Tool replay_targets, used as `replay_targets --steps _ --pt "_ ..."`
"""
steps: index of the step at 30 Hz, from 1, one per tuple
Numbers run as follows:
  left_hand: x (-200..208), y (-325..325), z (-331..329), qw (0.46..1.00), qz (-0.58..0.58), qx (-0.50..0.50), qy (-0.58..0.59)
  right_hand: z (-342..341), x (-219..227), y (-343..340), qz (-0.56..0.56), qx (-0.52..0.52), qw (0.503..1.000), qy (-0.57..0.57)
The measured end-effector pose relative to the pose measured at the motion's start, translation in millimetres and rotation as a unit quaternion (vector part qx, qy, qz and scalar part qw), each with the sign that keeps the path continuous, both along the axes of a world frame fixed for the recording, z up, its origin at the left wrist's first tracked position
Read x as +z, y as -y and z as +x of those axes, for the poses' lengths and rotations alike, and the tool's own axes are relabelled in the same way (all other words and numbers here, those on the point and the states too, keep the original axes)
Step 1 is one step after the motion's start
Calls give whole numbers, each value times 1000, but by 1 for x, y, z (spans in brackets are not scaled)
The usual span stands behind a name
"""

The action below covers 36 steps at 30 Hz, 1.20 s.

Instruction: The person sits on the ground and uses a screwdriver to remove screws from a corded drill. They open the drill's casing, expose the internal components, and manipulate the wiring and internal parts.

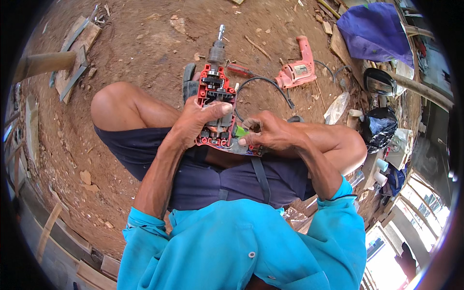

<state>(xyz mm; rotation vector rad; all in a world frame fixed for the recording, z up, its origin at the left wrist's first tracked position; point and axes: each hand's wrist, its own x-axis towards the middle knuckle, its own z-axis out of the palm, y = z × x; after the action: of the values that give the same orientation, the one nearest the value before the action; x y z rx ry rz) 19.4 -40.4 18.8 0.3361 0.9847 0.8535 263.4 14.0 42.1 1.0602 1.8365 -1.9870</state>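
Observation:
An electric drill (213, 126) with its red casing opened lies across my lap, its chuck and bit pointing away from me. Gears, the motor and copper windings show inside. My left hand (193, 121) is wrapped round the left side of the body, thumb across the top of the motor. At the handle end, my right hand (271, 131) has its fingers curled and thumb and forefinger close together. Just beside those fingertips is a small green piece (240, 131). Whatever is in the pinch is too small or hidden to tell.
Beyond my right knee a faded red drill casing (297, 68) lies on the dirt. A red-handled screwdriver (239, 70) and a looping black cable (263, 79) are nearer. Purple cloth (374, 31) and a black plastic bag (380, 124) sit at right. Wooden boards (79, 48) lie far left.

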Motion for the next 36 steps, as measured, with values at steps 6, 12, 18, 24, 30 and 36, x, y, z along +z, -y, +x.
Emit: replay_targets --steps 6,12,18,24,30,36 --pt "0 1 -1 1000 16 -15 -10 -1 -2 -10 -82 1 996 -23" --pt "1 1 -1 1000 20 -18 -16 2 -4 -6 -102 -4 994 -40" --pt "-2 1 -3 999 16 -17 -25 0 12 4 10 -16 998 -55" --pt "-2 6 -4 998 42 -18 -42 7 16 9 93 1 991 -99" --pt "-1 17 -6 996 63 14 -56 13 18 41 297 -19 943 -148" --pt "8 22 -1 994 71 60 -63 19 15 91 494 -47 856 -143"
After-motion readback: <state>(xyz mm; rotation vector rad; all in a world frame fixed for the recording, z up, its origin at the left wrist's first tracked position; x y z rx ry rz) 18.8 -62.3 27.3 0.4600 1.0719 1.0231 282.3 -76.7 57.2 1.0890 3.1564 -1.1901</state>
